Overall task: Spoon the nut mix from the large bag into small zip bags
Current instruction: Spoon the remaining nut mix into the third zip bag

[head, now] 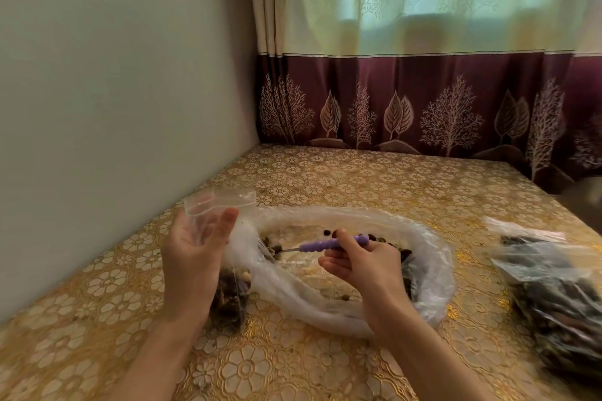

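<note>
Now spoon [329, 245] over large bag [433, 257]

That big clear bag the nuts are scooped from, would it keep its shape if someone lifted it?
Probably not. The large bag looks like thin film, its rolled-down rim sagging in wrinkles, so it would likely flop. Few nuts remain inside, so it seems light, and they would probably slide to one end.

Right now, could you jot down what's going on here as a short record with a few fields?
left hand: holds a small zip bag upright, its mouth open, nut mix in its bottom
right hand: fingers grip a purple-handled spoon
spoon tip: down inside the large bag
large bag: lies open on the table, little mix left
right side: filled bags, blurred
</note>
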The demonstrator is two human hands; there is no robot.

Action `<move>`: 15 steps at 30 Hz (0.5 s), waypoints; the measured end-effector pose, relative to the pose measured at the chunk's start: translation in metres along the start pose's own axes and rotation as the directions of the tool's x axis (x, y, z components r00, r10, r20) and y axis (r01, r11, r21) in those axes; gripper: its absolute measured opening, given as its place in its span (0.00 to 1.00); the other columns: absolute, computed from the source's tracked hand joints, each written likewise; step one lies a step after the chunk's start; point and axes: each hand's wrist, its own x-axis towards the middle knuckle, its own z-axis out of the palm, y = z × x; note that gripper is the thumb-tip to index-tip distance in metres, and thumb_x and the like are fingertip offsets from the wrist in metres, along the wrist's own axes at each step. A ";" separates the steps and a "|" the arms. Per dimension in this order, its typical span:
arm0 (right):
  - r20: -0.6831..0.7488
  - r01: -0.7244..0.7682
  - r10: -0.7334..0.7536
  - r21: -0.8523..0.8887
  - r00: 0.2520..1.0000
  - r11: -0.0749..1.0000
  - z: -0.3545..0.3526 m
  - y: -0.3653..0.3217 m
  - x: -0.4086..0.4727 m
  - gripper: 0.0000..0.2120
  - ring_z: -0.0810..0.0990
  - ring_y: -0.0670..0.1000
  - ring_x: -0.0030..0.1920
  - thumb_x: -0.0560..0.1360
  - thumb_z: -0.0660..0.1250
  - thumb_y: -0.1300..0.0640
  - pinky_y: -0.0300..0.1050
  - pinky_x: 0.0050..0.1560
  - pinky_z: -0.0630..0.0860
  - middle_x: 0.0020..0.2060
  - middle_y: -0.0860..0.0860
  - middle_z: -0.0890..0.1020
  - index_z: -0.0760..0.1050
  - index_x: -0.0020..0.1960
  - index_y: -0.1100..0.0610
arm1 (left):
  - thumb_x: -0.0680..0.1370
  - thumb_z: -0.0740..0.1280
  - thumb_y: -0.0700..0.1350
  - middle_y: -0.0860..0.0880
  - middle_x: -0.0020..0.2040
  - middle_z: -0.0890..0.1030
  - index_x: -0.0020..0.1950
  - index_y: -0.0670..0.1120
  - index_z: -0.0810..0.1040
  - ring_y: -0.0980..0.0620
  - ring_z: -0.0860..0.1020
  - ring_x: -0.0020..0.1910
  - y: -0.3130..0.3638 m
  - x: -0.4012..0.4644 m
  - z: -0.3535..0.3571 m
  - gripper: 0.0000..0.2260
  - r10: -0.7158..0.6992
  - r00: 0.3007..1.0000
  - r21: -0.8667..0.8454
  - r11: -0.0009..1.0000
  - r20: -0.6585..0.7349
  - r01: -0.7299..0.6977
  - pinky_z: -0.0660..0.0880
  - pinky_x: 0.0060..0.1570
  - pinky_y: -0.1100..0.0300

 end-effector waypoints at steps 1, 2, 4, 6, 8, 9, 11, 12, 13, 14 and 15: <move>-0.015 0.009 -0.009 0.002 1.000 1.000 -0.001 -0.001 0.000 0.19 0.81 0.46 0.32 0.79 0.63 0.57 0.35 0.36 0.79 0.33 0.55 0.85 0.85 0.33 0.59 | 0.61 0.69 0.68 0.63 0.44 0.81 0.55 0.54 0.75 0.63 0.80 0.41 0.001 0.000 0.000 0.27 0.008 1.000 0.013 1.000 0.013 -0.008 0.76 0.48 0.56; -0.028 0.015 -0.015 0.010 0.999 1.000 -0.002 -0.002 0.000 0.20 0.81 0.46 0.32 0.79 0.63 0.57 0.36 0.37 0.80 0.34 0.56 0.85 0.84 0.32 0.59 | 0.60 0.69 0.70 0.65 0.46 0.81 0.57 0.51 0.75 0.62 0.80 0.43 0.002 -0.001 0.001 0.33 0.010 1.000 0.029 1.000 0.025 -0.011 0.77 0.48 0.55; -0.050 0.018 -0.016 0.035 0.999 0.999 -0.004 -0.003 0.000 0.20 0.82 0.47 0.33 0.79 0.63 0.57 0.37 0.38 0.80 0.35 0.56 0.85 0.84 0.31 0.57 | 0.58 0.68 0.73 0.64 0.48 0.81 0.59 0.52 0.74 0.60 0.81 0.46 0.003 -0.002 0.001 0.37 0.010 0.999 0.067 0.998 0.049 -0.013 0.78 0.48 0.53; -0.070 0.020 -0.016 0.067 0.997 0.998 -0.006 -0.005 0.000 0.21 0.82 0.48 0.33 0.79 0.63 0.57 0.36 0.37 0.80 0.34 0.56 0.85 0.84 0.30 0.57 | 0.58 0.67 0.74 0.63 0.47 0.81 0.58 0.55 0.73 0.60 0.81 0.45 0.004 -0.003 0.001 0.36 0.015 0.998 0.089 0.996 0.065 -0.021 0.79 0.46 0.53; -0.089 0.035 -0.027 0.085 0.996 0.996 -0.007 -0.008 0.000 0.22 0.82 0.49 0.34 0.79 0.62 0.58 0.37 0.37 0.80 0.32 0.55 0.85 0.84 0.29 0.55 | 0.58 0.67 0.74 0.61 0.47 0.81 0.59 0.52 0.73 0.59 0.81 0.45 0.005 -0.004 0.001 0.38 0.013 0.997 0.090 0.996 0.081 -0.020 0.80 0.45 0.50; -0.094 0.048 -0.039 0.096 0.995 0.994 -0.007 -0.009 0.000 0.23 0.82 0.49 0.34 0.79 0.62 0.58 0.37 0.37 0.81 0.32 0.55 0.84 0.83 0.28 0.54 | 0.58 0.67 0.74 0.59 0.47 0.82 0.60 0.51 0.73 0.57 0.81 0.45 0.004 -0.004 0.000 0.38 0.007 0.996 0.089 0.996 0.089 -0.015 0.79 0.46 0.47; -0.096 0.093 -0.082 0.118 0.992 0.989 -0.007 -0.015 -0.001 0.23 0.81 0.50 0.33 0.79 0.62 0.58 0.39 0.38 0.81 0.33 0.57 0.84 0.83 0.27 0.55 | 0.59 0.68 0.73 0.55 0.47 0.82 0.61 0.52 0.73 0.54 0.81 0.47 0.003 -0.004 -0.001 0.38 -0.003 0.994 0.090 0.996 0.106 -0.007 0.79 0.48 0.46; -0.098 0.121 -0.109 0.125 0.989 0.985 -0.008 -0.019 -0.002 0.22 0.81 0.50 0.33 0.79 0.62 0.58 0.40 0.39 0.81 0.32 0.56 0.84 0.83 0.28 0.56 | 0.59 0.68 0.73 0.54 0.47 0.82 0.61 0.52 0.73 0.54 0.81 0.48 0.002 -0.003 -0.001 0.38 -0.003 0.994 0.095 0.995 0.112 -0.008 0.78 0.50 0.46; -0.102 0.150 -0.137 0.133 0.985 0.980 -0.008 -0.023 -0.003 0.21 0.81 0.49 0.33 0.78 0.63 0.58 0.40 0.39 0.81 0.31 0.55 0.84 0.83 0.28 0.57 | 0.58 0.67 0.73 0.54 0.47 0.82 0.62 0.52 0.73 0.55 0.81 0.48 0.002 -0.003 -0.001 0.38 -0.003 0.993 0.101 0.995 0.116 -0.009 0.78 0.50 0.48; -0.102 0.179 -0.165 0.150 0.981 0.972 -0.009 -0.028 -0.004 0.20 0.81 0.49 0.32 0.78 0.63 0.58 0.40 0.38 0.81 0.29 0.54 0.83 0.82 0.28 0.58 | 0.58 0.67 0.74 0.53 0.47 0.82 0.62 0.53 0.73 0.55 0.81 0.48 0.001 -0.003 0.000 0.39 -0.005 0.993 0.109 0.994 0.118 -0.008 0.78 0.51 0.49; -0.099 0.210 -0.195 0.174 0.976 0.962 -0.009 -0.033 -0.006 0.20 0.82 0.49 0.31 0.77 0.64 0.58 0.38 0.36 0.81 0.29 0.53 0.83 0.82 0.28 0.58 | 0.58 0.66 0.74 0.53 0.48 0.82 0.62 0.53 0.72 0.56 0.80 0.48 0.000 -0.003 0.000 0.39 -0.006 0.993 0.118 0.993 0.118 -0.008 0.78 0.51 0.51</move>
